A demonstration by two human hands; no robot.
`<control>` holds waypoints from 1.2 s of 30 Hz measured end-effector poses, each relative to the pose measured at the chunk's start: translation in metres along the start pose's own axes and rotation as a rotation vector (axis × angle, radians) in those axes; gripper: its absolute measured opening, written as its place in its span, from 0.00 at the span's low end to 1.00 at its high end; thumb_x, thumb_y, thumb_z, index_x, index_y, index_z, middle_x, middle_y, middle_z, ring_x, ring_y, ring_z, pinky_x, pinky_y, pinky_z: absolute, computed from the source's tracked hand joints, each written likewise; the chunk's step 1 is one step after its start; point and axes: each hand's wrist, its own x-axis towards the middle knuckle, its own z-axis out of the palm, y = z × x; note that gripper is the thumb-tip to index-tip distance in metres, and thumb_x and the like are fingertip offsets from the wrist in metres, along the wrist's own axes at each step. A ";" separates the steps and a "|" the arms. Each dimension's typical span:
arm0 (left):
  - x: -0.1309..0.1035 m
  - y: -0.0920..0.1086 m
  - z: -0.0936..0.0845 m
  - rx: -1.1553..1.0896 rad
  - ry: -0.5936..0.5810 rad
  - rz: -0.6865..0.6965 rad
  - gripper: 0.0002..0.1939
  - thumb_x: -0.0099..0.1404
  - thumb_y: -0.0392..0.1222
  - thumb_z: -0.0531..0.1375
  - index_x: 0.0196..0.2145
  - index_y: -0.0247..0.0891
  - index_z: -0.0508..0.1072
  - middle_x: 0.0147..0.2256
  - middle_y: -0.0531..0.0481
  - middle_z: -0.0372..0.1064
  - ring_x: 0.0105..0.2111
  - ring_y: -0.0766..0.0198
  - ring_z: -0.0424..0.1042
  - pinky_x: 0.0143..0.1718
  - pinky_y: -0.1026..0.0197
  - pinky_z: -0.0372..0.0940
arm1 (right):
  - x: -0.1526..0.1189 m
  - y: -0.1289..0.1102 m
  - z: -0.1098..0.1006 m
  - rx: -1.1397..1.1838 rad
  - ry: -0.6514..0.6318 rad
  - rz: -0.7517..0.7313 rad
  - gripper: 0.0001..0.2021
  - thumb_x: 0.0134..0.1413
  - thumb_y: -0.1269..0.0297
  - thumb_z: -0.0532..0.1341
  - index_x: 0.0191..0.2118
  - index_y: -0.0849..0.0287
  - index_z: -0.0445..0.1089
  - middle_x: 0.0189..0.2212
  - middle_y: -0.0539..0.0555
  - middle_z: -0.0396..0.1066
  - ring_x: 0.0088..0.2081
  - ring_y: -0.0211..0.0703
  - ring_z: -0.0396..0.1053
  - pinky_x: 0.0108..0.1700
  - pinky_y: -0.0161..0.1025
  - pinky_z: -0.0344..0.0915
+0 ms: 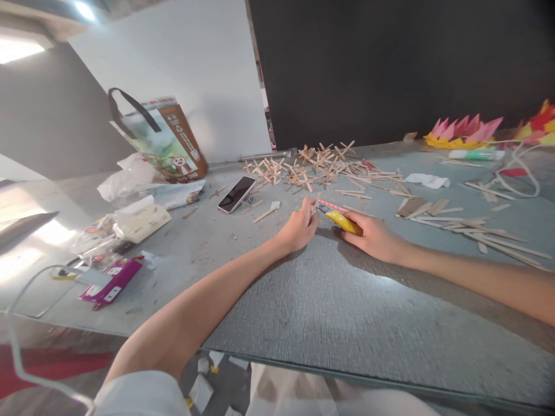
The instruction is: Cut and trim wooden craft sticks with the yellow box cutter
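My right hand (pixel 375 238) is wrapped round a yellow utility knife (pixel 343 222), its front end pointing left toward my other hand. My left hand (pixel 300 226) is closed in a pinch just left of the knife's tip. A small pale piece shows at its fingertips, but I cannot make out what it is. Just beyond the knife, a narrow red-and-white strip (pixel 332 205) lies on the table. Past both hands spreads a heap of thin wooden craft sticks (pixel 321 164), many of them crossed over each other.
A phone (pixel 236 195) lies left of the heap. Farther left are a printed carry bag (pixel 167 141), plastic packaging and a purple packet (pixel 113 281). On the right are more flat sticks (pixel 481 228), a tissue (pixel 428 181), a glue tube (pixel 474 155) and a pink-yellow paper crown (pixel 462 134).
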 end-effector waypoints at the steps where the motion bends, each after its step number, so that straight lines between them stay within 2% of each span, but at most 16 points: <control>1: 0.000 0.000 0.000 0.000 0.001 0.002 0.13 0.77 0.40 0.52 0.56 0.38 0.63 0.23 0.59 0.60 0.24 0.62 0.63 0.33 0.59 0.53 | 0.000 0.000 0.000 0.007 -0.002 -0.001 0.15 0.63 0.57 0.62 0.52 0.55 0.76 0.51 0.60 0.80 0.48 0.60 0.77 0.50 0.52 0.71; 11: -0.001 0.001 -0.001 0.009 -0.013 0.000 0.13 0.76 0.39 0.53 0.56 0.37 0.63 0.24 0.60 0.60 0.24 0.63 0.62 0.34 0.60 0.55 | 0.000 0.002 0.000 0.028 0.010 -0.039 0.15 0.63 0.57 0.63 0.53 0.53 0.76 0.49 0.59 0.80 0.48 0.60 0.77 0.52 0.53 0.72; 21: -0.001 0.002 -0.001 0.001 -0.008 -0.002 0.13 0.76 0.39 0.53 0.56 0.38 0.63 0.23 0.60 0.60 0.24 0.63 0.63 0.34 0.59 0.55 | 0.000 0.003 0.000 0.001 0.006 -0.038 0.14 0.65 0.55 0.63 0.52 0.53 0.76 0.46 0.57 0.80 0.44 0.57 0.77 0.47 0.51 0.72; 30: 0.000 0.000 0.000 -0.003 -0.010 0.005 0.12 0.76 0.38 0.52 0.55 0.39 0.62 0.23 0.60 0.59 0.24 0.63 0.61 0.34 0.59 0.54 | 0.000 0.005 0.001 0.012 0.014 -0.045 0.20 0.65 0.57 0.63 0.60 0.55 0.76 0.52 0.62 0.80 0.56 0.65 0.77 0.59 0.58 0.70; 36: 0.000 -0.002 0.000 0.011 -0.014 0.006 0.12 0.76 0.38 0.52 0.55 0.38 0.62 0.23 0.60 0.59 0.24 0.63 0.62 0.34 0.59 0.54 | 0.000 0.005 0.001 0.007 0.013 -0.052 0.19 0.65 0.57 0.63 0.58 0.53 0.76 0.52 0.60 0.80 0.53 0.62 0.78 0.57 0.57 0.72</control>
